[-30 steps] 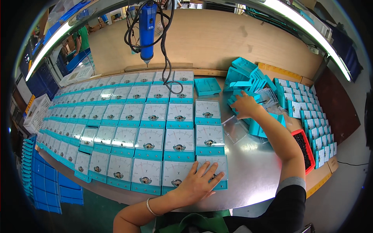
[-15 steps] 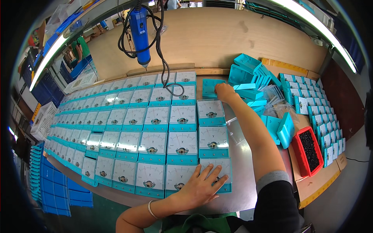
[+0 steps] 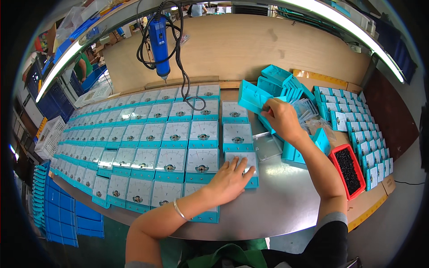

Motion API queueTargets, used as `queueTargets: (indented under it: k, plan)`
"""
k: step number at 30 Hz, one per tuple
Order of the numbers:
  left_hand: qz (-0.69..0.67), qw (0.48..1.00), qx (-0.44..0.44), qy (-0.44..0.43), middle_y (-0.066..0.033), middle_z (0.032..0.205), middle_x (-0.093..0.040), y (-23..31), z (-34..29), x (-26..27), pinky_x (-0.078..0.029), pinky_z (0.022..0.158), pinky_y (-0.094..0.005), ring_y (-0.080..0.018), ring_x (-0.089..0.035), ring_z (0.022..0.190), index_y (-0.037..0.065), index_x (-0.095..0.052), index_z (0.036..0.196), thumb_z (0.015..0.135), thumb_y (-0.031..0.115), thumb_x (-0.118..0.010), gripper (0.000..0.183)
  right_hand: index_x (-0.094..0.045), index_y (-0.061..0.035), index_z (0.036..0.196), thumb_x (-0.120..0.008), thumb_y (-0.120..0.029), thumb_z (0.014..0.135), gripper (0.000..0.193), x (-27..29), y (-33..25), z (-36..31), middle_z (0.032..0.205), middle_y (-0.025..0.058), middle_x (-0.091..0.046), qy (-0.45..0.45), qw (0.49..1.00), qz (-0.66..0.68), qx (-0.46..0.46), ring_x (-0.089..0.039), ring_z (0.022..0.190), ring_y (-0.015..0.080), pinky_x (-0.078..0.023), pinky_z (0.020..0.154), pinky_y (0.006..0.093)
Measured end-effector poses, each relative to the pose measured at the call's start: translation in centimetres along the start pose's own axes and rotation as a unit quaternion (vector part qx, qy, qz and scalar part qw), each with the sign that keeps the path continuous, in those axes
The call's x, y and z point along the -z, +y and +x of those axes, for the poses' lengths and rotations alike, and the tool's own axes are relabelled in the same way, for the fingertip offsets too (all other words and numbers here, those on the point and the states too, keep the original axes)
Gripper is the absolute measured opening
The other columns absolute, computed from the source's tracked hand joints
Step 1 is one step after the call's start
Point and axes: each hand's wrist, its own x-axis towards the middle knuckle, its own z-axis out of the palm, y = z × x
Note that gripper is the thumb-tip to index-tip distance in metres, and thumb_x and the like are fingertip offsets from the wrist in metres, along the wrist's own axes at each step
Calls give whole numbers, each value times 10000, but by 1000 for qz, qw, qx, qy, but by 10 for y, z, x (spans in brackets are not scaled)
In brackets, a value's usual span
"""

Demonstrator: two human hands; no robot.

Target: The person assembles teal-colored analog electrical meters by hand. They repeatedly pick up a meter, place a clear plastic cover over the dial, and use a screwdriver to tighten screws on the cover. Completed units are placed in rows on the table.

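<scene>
My left hand (image 3: 229, 179) lies with its fingers spread on the nearest panel meter (image 3: 253, 160) of a short column, a white-dialled meter in a teal case. Two more meters stand beyond it, the middle one (image 3: 237, 133) and the far one (image 3: 235, 109). Pinched in my right hand (image 3: 283, 117), an open teal plastic case (image 3: 253, 95) is tilted above the table, beside a pile of similar teal cases (image 3: 276, 75). Left of the column, rows of panel meters (image 3: 171, 159) cover much of the table.
A blue electric screwdriver (image 3: 159, 47) hangs on a black cable over the far side. On the right stand a red bin (image 3: 347, 172) of small black parts and stacked meters (image 3: 353, 120) on cardboard. Clear plastic covers (image 3: 267, 146) lie near the pile. The metal tabletop (image 3: 277, 201) curves along the front.
The short column of meters has slid away from me under my left hand, leaving the bottom row. My right hand has lifted a teal case off the table and tilted it.
</scene>
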Motion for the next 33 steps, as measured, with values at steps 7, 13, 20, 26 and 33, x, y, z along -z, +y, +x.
queueTargets:
  k: [7,13,20,26,33]
  plan:
    - [38,997,62,-35,-274,1345,-388,-42,43,-11,-414,984,-489,-468,-427,1215,23,-394,1323,730,133,-733,691,-598,-51,783,-684,-38,722,106,65,-29,-95,761,120,-594,-90,996,6,3,-605,668,330,-471,564,411]
    - [49,986,144,-74,-184,1458,-314,-85,59,-13,-365,1027,-509,-388,-344,1315,113,-358,1393,762,180,-721,731,-569,-63,765,-632,-37,717,83,84,-46,-171,740,87,-572,-181,983,-35,25,-602,597,286,-476,513,382]
    - [3,974,190,-123,-163,1521,-186,-86,69,-6,-266,1051,-606,-361,-221,1385,185,-288,1444,765,265,-726,812,-519,-60,777,-572,-67,757,57,68,-27,-228,716,91,-530,-225,968,-111,5,-599,576,277,-494,502,379]
    - [-30,995,92,8,-184,1517,-163,-29,46,10,-257,1063,-581,-384,-237,1371,149,-279,1447,770,232,-716,810,-527,-49,865,-574,-92,797,94,66,-7,-231,830,118,-585,-175,964,-162,-113,-623,638,315,-505,530,406]
    - [-98,969,-199,-112,-141,1494,-259,99,-46,21,-295,1065,-528,-342,-285,1360,157,-368,1413,786,277,-694,717,-605,-55,970,-609,-108,789,189,138,-87,-280,857,111,-628,-382,901,189,-79,-611,703,332,-504,633,401]
